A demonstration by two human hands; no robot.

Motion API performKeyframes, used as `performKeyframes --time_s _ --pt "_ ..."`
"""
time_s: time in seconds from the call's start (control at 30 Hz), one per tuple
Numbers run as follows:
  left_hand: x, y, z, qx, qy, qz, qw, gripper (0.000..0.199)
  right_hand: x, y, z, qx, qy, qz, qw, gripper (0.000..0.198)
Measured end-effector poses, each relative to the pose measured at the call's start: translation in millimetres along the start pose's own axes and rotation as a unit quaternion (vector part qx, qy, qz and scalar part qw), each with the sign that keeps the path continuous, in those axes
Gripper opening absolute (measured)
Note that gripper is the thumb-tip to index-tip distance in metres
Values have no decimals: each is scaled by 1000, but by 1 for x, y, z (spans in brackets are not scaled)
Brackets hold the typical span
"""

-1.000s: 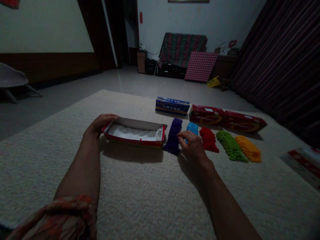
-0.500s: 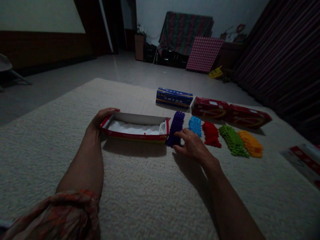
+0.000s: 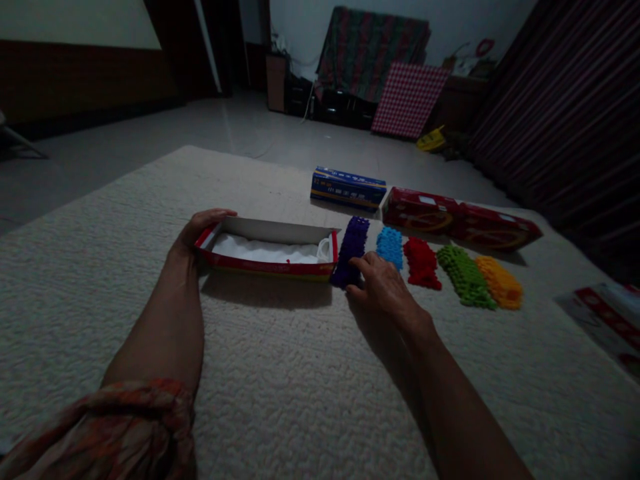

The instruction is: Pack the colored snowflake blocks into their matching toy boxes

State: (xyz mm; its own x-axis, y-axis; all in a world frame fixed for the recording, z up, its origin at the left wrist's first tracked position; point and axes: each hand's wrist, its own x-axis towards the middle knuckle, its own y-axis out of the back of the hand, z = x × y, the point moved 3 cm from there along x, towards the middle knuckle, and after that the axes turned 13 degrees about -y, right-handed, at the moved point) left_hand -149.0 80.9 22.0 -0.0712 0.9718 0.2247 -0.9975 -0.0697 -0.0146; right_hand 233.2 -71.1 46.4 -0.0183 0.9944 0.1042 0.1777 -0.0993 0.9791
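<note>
A long red cardboard box point(image 3: 270, 267) lies open-topped on the cream quilted mat point(image 3: 280, 373). White padding and a small white loop show inside it. My left hand point(image 3: 200, 227) wraps round its left end, fingers along the back edge. At the box's right end is a dark purple knobbly strip point(image 3: 354, 240). My right hand point(image 3: 383, 283) is over its near end, index finger touching it and thumb apart from the finger. Farther right lie a light blue strip point(image 3: 389, 247), a red strip point(image 3: 423, 262), a green strip point(image 3: 466, 277) and an orange strip point(image 3: 499, 283).
Behind the strips stand a blue box point(image 3: 348, 189) and two dark red boxes point(image 3: 420, 212) end to end. Another red-and-white package point(image 3: 603, 320) lies at the right edge. A cloth-covered stand point(image 3: 375, 53) is at the far wall, with a dark curtain point(image 3: 545, 113) to the right.
The whole view has shifted slightly, so things sit a little higher in the picture. My right hand has come slightly closer to the purple strip; my left hand stays on the box.
</note>
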Motion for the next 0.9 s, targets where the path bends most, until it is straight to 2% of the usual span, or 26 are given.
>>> performKeyframes --time_s 0.13,0.3,0.4,0.53,0.63,0.8,0.9 --pt "-1 1 3 22 -13 -10 1000 32 1 -2 0 -2 -8 -3 1000 27" --pt "-7 -4 7 15 5 -3 1000 33 2 -6 4 25 14 12 1000 23" --pt "-9 -5 8 9 2 3 1000 33 2 -9 5 52 25 -8 998 18" --pt "-6 -5 6 0 3 2 1000 34 4 -4 5 110 24 -48 992 15" --pt "-5 -5 7 -4 10 -2 1000 31 4 7 13 153 -12 -78 985 16" --pt "-8 -7 9 -15 5 -2 1000 31 1 14 36 227 -55 -226 946 5" --pt "-8 -6 9 -12 1 -4 1000 34 1 11 42 194 -76 -252 945 3"
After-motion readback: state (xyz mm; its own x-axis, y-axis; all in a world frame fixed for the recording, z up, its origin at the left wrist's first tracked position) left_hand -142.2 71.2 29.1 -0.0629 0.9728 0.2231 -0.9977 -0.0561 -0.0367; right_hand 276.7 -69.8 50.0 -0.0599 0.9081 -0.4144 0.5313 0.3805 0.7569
